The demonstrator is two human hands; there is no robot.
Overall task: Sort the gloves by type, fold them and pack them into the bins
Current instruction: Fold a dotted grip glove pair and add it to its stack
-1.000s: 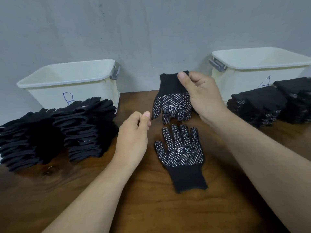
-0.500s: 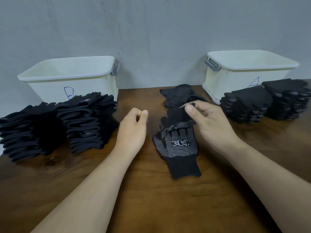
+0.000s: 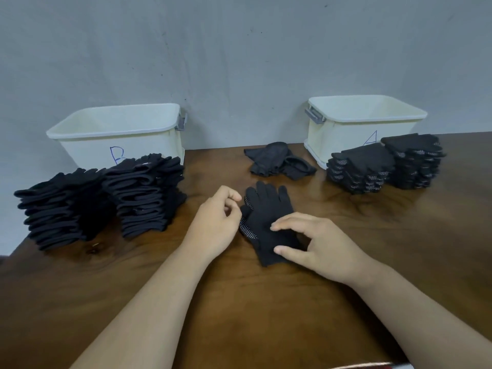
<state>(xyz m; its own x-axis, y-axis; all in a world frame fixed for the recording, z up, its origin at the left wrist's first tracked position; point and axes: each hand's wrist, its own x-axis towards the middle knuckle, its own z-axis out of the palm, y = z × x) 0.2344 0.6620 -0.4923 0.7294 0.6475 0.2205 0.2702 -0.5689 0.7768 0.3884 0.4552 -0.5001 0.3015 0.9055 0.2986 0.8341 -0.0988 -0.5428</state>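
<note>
Here the dotted gloves [image 3: 266,219] lie flat in the middle of the wooden surface [image 3: 239,302], one on top of the other. Their fingers point toward the wall [image 3: 239,62] and the cuff is toward the person. The plain black back faces up, and white dots show only along the left edge.

The right hand [image 3: 322,249] rests on the cuff half of these gloves. Its grip is not closed: the fingers [image 3: 282,225] are stretched out and pressing the fabric, and the thumb lies on the cuff. The left hand [image 3: 215,225] is just beside the left edge of the gloves with its fingers curled. I cannot tell if its grip pinches the edge or holds nothing.

Behind the gloves, near the wall, is a small loose heap of black gloves [image 3: 279,162]. On the left, two tall stacks of folded plain black gloves [image 3: 143,195] stand in front of the white bin marked B [image 3: 90,151]. On the right, two stacks of folded dotted gloves [image 3: 364,169] stand in front of the white bin marked A [image 3: 340,137]. Nothing shows above the rim of either bin.
</note>
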